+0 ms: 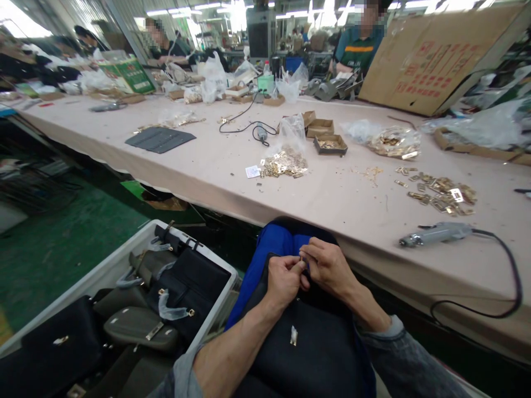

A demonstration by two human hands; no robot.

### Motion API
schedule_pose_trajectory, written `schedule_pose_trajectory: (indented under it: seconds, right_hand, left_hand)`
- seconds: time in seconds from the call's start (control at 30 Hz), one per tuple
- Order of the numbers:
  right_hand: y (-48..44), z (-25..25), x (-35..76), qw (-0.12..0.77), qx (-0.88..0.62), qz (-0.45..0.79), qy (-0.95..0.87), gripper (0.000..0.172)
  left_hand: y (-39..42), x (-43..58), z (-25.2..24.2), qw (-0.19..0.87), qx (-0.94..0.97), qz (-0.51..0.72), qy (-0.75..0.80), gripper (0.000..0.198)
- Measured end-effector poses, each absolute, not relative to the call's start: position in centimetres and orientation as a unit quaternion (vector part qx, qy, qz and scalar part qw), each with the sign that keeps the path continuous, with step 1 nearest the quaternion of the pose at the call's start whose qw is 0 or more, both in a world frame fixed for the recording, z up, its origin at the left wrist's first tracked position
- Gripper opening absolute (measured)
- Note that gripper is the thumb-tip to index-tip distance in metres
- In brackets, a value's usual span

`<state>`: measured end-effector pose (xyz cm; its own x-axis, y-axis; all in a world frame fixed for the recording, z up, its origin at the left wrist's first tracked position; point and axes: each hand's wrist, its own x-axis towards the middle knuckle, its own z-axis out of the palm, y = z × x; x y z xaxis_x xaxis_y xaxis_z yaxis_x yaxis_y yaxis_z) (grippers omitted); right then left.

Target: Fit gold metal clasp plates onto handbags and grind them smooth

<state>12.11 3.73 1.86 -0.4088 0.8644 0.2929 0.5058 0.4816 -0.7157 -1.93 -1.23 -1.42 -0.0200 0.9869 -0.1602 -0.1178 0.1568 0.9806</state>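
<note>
A black handbag lies on my lap over blue cloth, with a small metal clasp on its front. My left hand and my right hand meet at the bag's upper edge. Both are closed in a pinch on a small part at that edge, too small to name. On the long table lie piles of gold metal fittings, more of them to the right, and a grey electric screwdriver with a black cord.
A white bin at my left holds several black and grey handbags. The pink table carries small cardboard boxes, plastic bags, a dark mat and a large cardboard sheet. Other people work at the far side.
</note>
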Motion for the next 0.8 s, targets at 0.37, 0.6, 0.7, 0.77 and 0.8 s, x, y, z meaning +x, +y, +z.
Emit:
schedule_pose_trajectory:
  seconds: [0.37,0.6,0.7,0.77,0.8]
  right_hand:
    - [6.1,-0.3,13.7,0.310,-0.411,0.515,-0.686,0.032]
    - [6.1,-1.7,15.6,0.323,-0.297,0.644,-0.626,0.034]
    - [6.2,-2.4,15.7,0.336,-0.287,0.651,-0.617,0.031]
    - [6.2,-2.7,15.6,0.339,-0.287,0.651,-0.615,0.030]
    - [6.2,-2.7,15.6,0.338,-0.288,0.652,-0.615,0.030]
  left_hand:
    - [-0.9,-1.7,-1.8,0.595,0.348,0.506,0.518,0.025]
    - [-0.8,-1.9,-2.0,0.613,0.356,0.510,0.487,0.026]
    - [-0.8,-1.9,-1.8,0.614,0.361,0.508,0.484,0.027]
    - [-0.8,-1.9,-1.7,0.611,0.361,0.506,0.490,0.026]
    - [-0.8,-1.9,-1.7,0.611,0.360,0.504,0.493,0.025]
